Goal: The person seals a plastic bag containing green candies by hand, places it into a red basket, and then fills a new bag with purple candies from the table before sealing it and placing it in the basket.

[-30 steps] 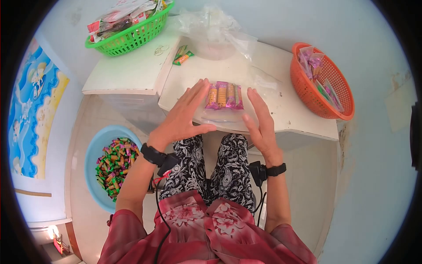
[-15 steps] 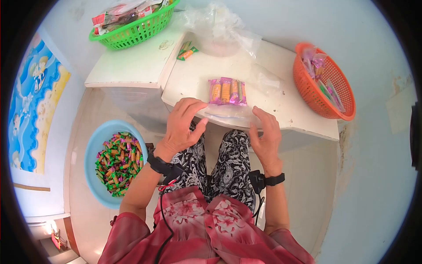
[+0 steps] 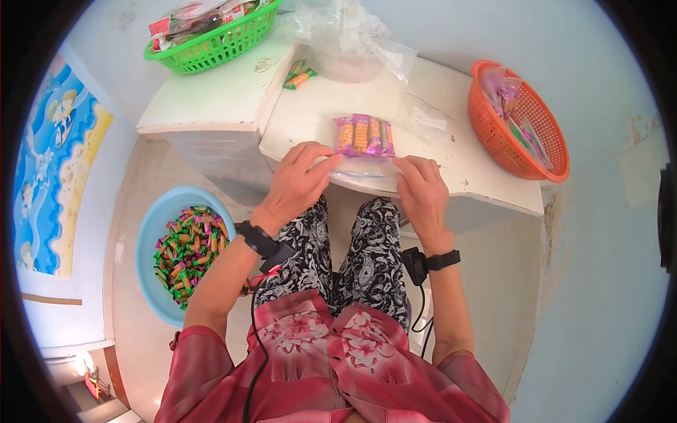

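A clear plastic bag lies on the white table, holding a row of pink-wrapped biscuit packs. My left hand pinches the bag's near edge at its left corner. My right hand grips the same edge at its right corner. The open end of the bag faces me, over the table's front rim.
An orange basket with sweets sits at the right. A green basket of packets stands at the back left, a pile of clear bags behind. A loose snack pack lies nearby. A blue basin of wrapped sweets rests on the floor.
Both hands went from flat and spread beside the bag to curled fingers closed on its near edge. The view shifted slightly.
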A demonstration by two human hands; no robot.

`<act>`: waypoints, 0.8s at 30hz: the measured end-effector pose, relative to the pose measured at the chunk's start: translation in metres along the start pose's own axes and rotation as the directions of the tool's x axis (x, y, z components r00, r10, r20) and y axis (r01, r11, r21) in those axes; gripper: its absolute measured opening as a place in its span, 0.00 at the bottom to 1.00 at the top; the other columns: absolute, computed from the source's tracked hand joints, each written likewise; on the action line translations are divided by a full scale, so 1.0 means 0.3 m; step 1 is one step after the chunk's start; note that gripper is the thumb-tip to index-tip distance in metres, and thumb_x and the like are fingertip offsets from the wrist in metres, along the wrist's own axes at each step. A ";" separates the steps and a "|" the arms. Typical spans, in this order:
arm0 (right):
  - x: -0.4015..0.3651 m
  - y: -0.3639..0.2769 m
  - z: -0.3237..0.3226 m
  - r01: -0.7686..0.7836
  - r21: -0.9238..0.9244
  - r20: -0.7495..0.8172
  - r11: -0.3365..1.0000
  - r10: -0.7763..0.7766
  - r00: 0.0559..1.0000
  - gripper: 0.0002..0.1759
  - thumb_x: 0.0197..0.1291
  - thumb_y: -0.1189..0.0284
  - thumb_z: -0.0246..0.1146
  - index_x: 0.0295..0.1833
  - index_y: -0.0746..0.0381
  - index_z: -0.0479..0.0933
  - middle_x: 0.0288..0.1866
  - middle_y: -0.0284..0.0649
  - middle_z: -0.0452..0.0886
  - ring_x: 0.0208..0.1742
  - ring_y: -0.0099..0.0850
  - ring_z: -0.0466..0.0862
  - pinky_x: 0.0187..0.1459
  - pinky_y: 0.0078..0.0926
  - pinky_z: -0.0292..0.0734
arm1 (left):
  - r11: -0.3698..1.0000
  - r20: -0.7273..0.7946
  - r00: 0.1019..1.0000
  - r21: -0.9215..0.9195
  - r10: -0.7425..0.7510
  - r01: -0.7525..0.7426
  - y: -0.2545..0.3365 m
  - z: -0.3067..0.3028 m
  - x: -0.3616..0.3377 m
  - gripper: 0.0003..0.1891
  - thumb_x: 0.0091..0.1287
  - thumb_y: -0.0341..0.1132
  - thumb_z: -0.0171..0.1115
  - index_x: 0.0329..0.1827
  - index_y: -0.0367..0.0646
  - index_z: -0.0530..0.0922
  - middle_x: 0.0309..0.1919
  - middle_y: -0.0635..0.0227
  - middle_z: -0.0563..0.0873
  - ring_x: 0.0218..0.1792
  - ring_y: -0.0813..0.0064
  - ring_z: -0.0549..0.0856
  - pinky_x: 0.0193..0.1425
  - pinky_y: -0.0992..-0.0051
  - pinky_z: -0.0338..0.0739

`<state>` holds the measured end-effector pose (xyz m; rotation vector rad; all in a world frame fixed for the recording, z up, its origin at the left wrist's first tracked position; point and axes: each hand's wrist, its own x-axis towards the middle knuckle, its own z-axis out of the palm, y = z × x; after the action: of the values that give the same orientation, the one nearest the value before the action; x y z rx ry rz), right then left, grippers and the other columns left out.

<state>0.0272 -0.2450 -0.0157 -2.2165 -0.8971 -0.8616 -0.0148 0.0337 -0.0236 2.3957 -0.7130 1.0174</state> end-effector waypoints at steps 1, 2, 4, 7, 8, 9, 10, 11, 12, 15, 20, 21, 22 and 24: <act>0.000 -0.001 0.003 0.011 0.017 0.001 1.000 -0.011 1.000 0.22 0.58 0.86 0.72 0.59 0.61 0.87 0.50 0.41 0.88 0.49 0.42 0.86 0.48 0.40 0.85 | 1.000 0.008 1.000 -0.011 0.003 -0.003 0.001 0.002 0.003 0.22 0.62 0.20 0.73 0.60 0.44 0.89 0.53 0.64 0.88 0.55 0.56 0.88 0.59 0.60 0.86; 0.000 0.000 0.004 0.020 0.032 0.002 0.999 -0.020 1.000 0.22 0.58 0.85 0.73 0.58 0.62 0.88 0.49 0.40 0.88 0.48 0.41 0.86 0.48 0.40 0.85 | 1.000 0.016 1.000 -0.023 0.006 -0.006 0.002 0.002 0.005 0.22 0.62 0.21 0.74 0.61 0.45 0.89 0.53 0.64 0.88 0.55 0.57 0.88 0.58 0.60 0.86; -0.003 0.012 0.017 0.040 0.024 -0.029 0.999 -0.040 0.999 0.19 0.58 0.84 0.74 0.56 0.61 0.88 0.49 0.39 0.88 0.47 0.41 0.86 0.47 0.40 0.85 | 0.999 -0.001 1.000 -0.031 0.012 -0.012 -0.003 0.013 0.002 0.21 0.62 0.22 0.75 0.59 0.45 0.90 0.52 0.64 0.88 0.54 0.57 0.88 0.57 0.61 0.86; 0.002 0.026 0.023 0.026 0.040 -0.074 0.999 -0.023 0.997 0.15 0.59 0.82 0.76 0.52 0.60 0.89 0.48 0.39 0.88 0.47 0.40 0.87 0.46 0.38 0.85 | 0.997 -0.016 1.000 -0.077 0.015 -0.016 -0.021 0.016 0.005 0.17 0.64 0.23 0.75 0.56 0.44 0.91 0.51 0.64 0.89 0.52 0.57 0.88 0.56 0.62 0.86; 0.005 0.031 0.023 0.014 0.050 -0.087 0.999 -0.009 0.996 0.14 0.59 0.82 0.77 0.51 0.60 0.89 0.48 0.39 0.89 0.47 0.40 0.87 0.45 0.37 0.86 | 0.995 -0.020 1.000 -0.099 0.015 -0.017 -0.027 0.018 0.008 0.16 0.65 0.23 0.75 0.55 0.44 0.91 0.51 0.63 0.89 0.52 0.57 0.88 0.55 0.62 0.86; 0.014 0.036 0.020 0.004 0.079 -0.104 0.997 0.005 0.995 0.13 0.60 0.81 0.77 0.51 0.59 0.89 0.49 0.39 0.89 0.48 0.39 0.88 0.45 0.36 0.86 | 0.992 -0.029 1.000 -0.124 -0.010 0.006 -0.027 0.015 0.020 0.14 0.66 0.23 0.75 0.54 0.43 0.91 0.50 0.63 0.89 0.52 0.57 0.88 0.55 0.62 0.86; 0.028 0.040 0.015 -0.005 0.108 -0.121 0.994 0.018 0.992 0.12 0.62 0.81 0.77 0.50 0.59 0.90 0.49 0.39 0.90 0.49 0.39 0.88 0.45 0.36 0.86 | 0.989 -0.039 0.999 -0.148 -0.034 0.028 -0.028 0.009 0.033 0.13 0.67 0.23 0.75 0.53 0.42 0.91 0.50 0.62 0.89 0.51 0.57 0.88 0.55 0.62 0.86; 0.045 0.042 0.011 -0.012 0.138 -0.137 0.990 0.031 0.990 0.11 0.63 0.81 0.77 0.50 0.59 0.90 0.50 0.39 0.90 0.50 0.38 0.88 0.45 0.35 0.86 | 0.984 -0.049 0.997 -0.172 -0.059 0.050 -0.029 0.002 0.050 0.11 0.68 0.23 0.75 0.52 0.40 0.90 0.49 0.61 0.89 0.51 0.57 0.88 0.54 0.62 0.85; 0.068 0.036 0.002 -0.057 0.187 -0.125 0.981 0.081 0.989 0.11 0.64 0.80 0.76 0.50 0.59 0.90 0.51 0.39 0.91 0.51 0.37 0.89 0.45 0.35 0.86 | 0.982 -0.064 0.996 -0.186 -0.054 0.041 -0.034 -0.005 0.071 0.10 0.69 0.23 0.74 0.52 0.40 0.90 0.49 0.61 0.89 0.51 0.57 0.88 0.55 0.63 0.85; 0.157 0.021 -0.037 -0.138 0.303 -0.100 0.943 0.175 0.979 0.08 0.69 0.79 0.75 0.51 0.59 0.89 0.54 0.38 0.92 0.53 0.34 0.89 0.45 0.33 0.85 | 0.970 -0.105 0.993 -0.241 -0.049 0.022 -0.057 -0.027 0.158 0.08 0.73 0.24 0.72 0.52 0.37 0.89 0.50 0.60 0.90 0.51 0.58 0.88 0.57 0.63 0.84; 0.277 0.032 -0.081 -0.132 0.423 -0.106 0.897 0.194 0.975 0.05 0.75 0.76 0.71 0.53 0.61 0.88 0.57 0.36 0.93 0.54 0.28 0.88 0.47 0.28 0.82 | 0.931 -0.110 0.989 -0.362 -0.097 0.051 -0.091 -0.069 0.284 0.06 0.81 0.28 0.66 0.54 0.35 0.87 0.49 0.61 0.90 0.51 0.67 0.88 0.61 0.68 0.82; 0.286 0.024 -0.090 -0.138 0.425 -0.109 0.895 0.202 0.973 0.05 0.76 0.76 0.71 0.54 0.61 0.88 0.56 0.36 0.93 0.53 0.28 0.88 0.48 0.27 0.81 | 0.914 -0.098 0.986 -0.397 -0.133 0.084 -0.082 -0.079 0.295 0.07 0.82 0.28 0.66 0.54 0.35 0.87 0.49 0.62 0.90 0.51 0.69 0.87 0.61 0.70 0.82; 0.293 0.015 -0.097 -0.145 0.427 -0.112 0.893 0.211 0.971 0.05 0.76 0.76 0.71 0.54 0.61 0.88 0.56 0.36 0.93 0.53 0.27 0.87 0.48 0.26 0.81 | 0.895 -0.082 0.982 -0.431 -0.169 0.118 -0.069 -0.087 0.305 0.07 0.83 0.29 0.66 0.54 0.34 0.87 0.49 0.63 0.90 0.51 0.72 0.87 0.61 0.71 0.82; 0.288 0.004 -0.097 -0.162 0.434 -0.103 0.886 0.227 0.968 0.06 0.77 0.76 0.70 0.54 0.62 0.88 0.55 0.36 0.93 0.52 0.26 0.87 0.49 0.26 0.80 | 0.848 -0.030 0.969 -0.490 -0.246 0.200 -0.052 -0.093 0.296 0.08 0.84 0.30 0.65 0.55 0.34 0.87 0.49 0.66 0.90 0.51 0.76 0.86 0.61 0.73 0.81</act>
<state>0.0669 -0.2344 0.0658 -1.8003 -0.6952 -0.6553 0.0331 0.0363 0.0579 1.9260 -0.5576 0.7385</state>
